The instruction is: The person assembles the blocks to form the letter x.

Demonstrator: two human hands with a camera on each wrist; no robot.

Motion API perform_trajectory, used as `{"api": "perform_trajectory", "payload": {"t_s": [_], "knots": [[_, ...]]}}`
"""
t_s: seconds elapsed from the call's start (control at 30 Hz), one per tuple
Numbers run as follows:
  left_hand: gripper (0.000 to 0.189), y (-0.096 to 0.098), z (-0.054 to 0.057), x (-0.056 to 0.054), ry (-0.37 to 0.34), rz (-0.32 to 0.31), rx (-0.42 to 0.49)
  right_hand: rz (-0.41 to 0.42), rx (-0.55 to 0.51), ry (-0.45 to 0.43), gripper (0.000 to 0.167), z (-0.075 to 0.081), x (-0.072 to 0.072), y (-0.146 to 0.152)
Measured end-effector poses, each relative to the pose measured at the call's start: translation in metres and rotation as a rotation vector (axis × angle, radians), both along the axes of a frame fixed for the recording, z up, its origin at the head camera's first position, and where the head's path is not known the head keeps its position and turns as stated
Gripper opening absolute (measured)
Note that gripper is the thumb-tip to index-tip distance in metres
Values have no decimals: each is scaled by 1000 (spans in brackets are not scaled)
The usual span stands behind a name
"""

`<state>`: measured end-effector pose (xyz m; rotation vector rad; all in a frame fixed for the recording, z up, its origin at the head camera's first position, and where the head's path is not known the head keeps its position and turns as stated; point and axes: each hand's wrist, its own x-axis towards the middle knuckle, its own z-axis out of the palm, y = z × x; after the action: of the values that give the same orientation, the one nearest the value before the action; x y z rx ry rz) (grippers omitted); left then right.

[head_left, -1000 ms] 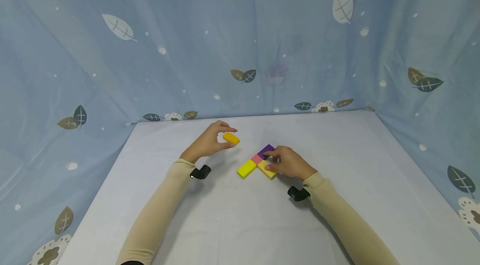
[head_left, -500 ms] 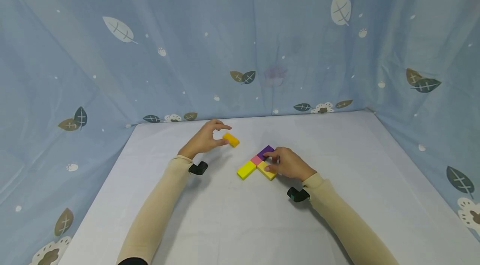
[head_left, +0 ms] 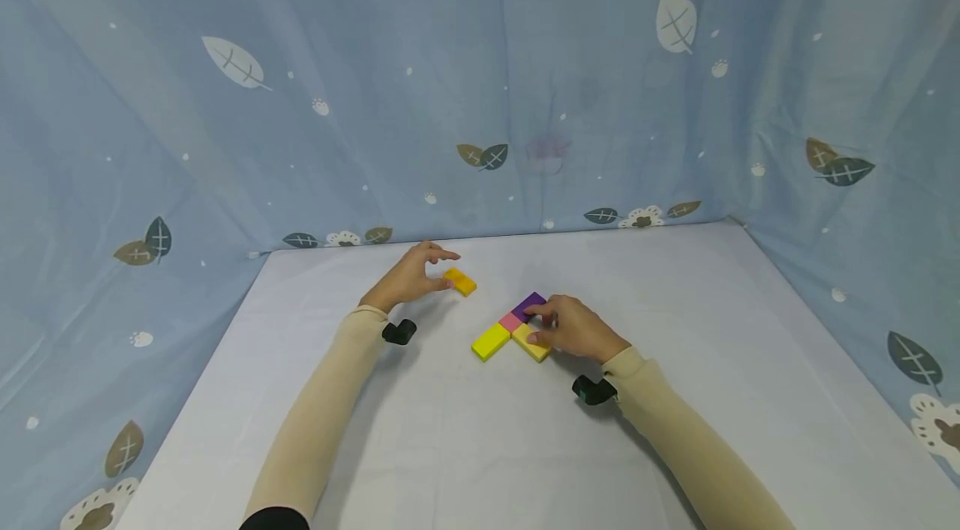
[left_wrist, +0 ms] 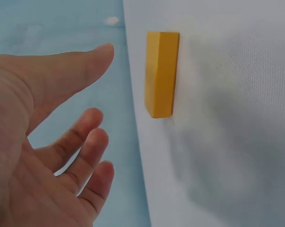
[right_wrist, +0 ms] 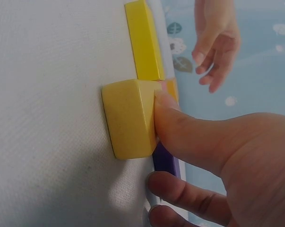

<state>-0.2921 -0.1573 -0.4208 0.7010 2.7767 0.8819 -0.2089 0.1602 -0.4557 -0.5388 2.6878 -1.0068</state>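
In the head view, my left hand [head_left: 407, 276] hovers with thumb and fingers spread beside an orange-yellow rectangular block [head_left: 461, 282] on the table. The left wrist view shows that block [left_wrist: 162, 74] apart from the thumb and fingertips. My right hand [head_left: 576, 327] rests over a joined group of flat blocks. Its thumb presses on the pale yellow block [right_wrist: 128, 119] and its index finger reaches the purple block [head_left: 530, 305]. A small pink block [head_left: 511, 322] sits between the purple one and a bright yellow block [head_left: 491, 342]. The right hand partly covers the purple and pale yellow blocks.
White cloth covers the table [head_left: 450, 447]. A blue patterned curtain [head_left: 337, 97] rises along its back edge and sides. Each wrist carries a small black camera, one of them the left wrist camera [head_left: 399, 332].
My left hand has let go of the orange-yellow block and drawn back slightly to the left, leaving it on the table. The right hand has kept its place on the blocks.
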Motion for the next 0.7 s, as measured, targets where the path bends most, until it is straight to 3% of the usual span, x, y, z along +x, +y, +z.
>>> {"api": "perform_trajectory", "payload": {"t_s": [0.43, 0.7], "knots": [[52, -1, -13, -13, -11, 16, -20, -21, 10, -10, 49, 2, 0, -1], [50, 1, -22, -15, -31, 25, -35, -24, 6, -16, 50, -1, -1, -1]]}}
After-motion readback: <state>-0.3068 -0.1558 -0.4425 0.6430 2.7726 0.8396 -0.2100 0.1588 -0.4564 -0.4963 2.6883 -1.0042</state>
